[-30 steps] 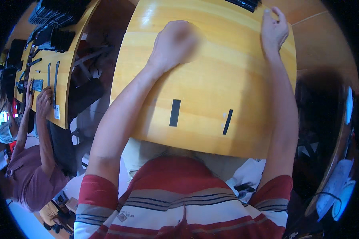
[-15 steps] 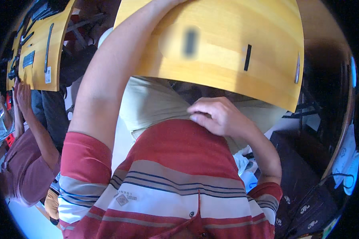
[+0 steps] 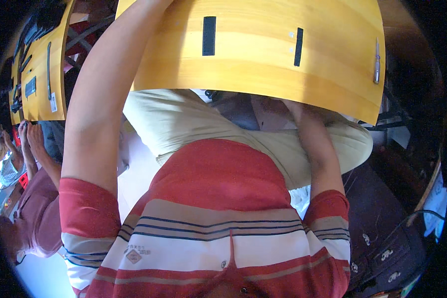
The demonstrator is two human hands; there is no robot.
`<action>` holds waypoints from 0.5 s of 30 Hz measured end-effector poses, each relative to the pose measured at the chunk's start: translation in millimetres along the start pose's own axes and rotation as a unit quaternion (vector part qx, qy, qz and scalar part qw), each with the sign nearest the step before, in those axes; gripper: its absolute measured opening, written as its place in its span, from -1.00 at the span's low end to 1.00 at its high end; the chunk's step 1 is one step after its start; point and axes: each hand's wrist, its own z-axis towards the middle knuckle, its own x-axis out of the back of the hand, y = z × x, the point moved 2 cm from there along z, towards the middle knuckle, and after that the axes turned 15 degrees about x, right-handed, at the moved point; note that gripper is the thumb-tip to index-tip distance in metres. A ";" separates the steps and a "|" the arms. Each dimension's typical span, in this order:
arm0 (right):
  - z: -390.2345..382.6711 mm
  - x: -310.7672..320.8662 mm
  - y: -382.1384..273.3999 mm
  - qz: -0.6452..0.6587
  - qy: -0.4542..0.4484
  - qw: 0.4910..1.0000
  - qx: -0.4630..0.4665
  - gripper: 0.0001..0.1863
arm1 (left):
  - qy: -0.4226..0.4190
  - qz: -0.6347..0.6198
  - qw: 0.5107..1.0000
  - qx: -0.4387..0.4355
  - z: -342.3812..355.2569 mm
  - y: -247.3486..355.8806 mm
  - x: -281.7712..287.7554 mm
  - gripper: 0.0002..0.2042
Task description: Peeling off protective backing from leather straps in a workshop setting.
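Note:
My left arm (image 3: 102,94) reaches forward over the left part of the yellow wooden table (image 3: 253,74). Its hand lies beyond the top of the picture, so what it touches is hidden. My right hand (image 3: 299,110) goes in below the table's near edge, above my lap, and its fingers are out of sight under the tabletop. On the table lie a wide black strip (image 3: 209,36) and a narrower black strip (image 3: 298,47). Close to the right edge rests a slim screwdriver (image 3: 377,62) with a clear handle.
To the left, another yellow table (image 3: 42,92) carries several black parts and strips. A person in a maroon shirt (image 3: 42,213) sits there with both hands at its edge. Dark patterned fabric (image 3: 377,233) lies to my right, near a hanging pale blue mask (image 3: 434,213).
My right hand has moved from my lap forward under the table edge. My left arm and the whole view have shifted, and the table things appear farther left or lower.

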 end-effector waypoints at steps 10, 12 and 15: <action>153.7 -1.6 20.8 0.003 -0.002 0.998 0.060 -0.73 | -0.002 0.067 0.998 0.010 0.3 5.7 7.6 -0.68; 160.1 -0.1 19.0 0.000 -0.004 0.997 0.081 -0.73 | 0.008 0.042 0.999 -0.004 0.0 4.8 6.9 -0.71; 195.5 12.7 39.7 -0.012 -0.006 0.996 0.091 -0.73 | -0.010 0.059 0.998 0.035 -1.5 22.6 4.6 -0.73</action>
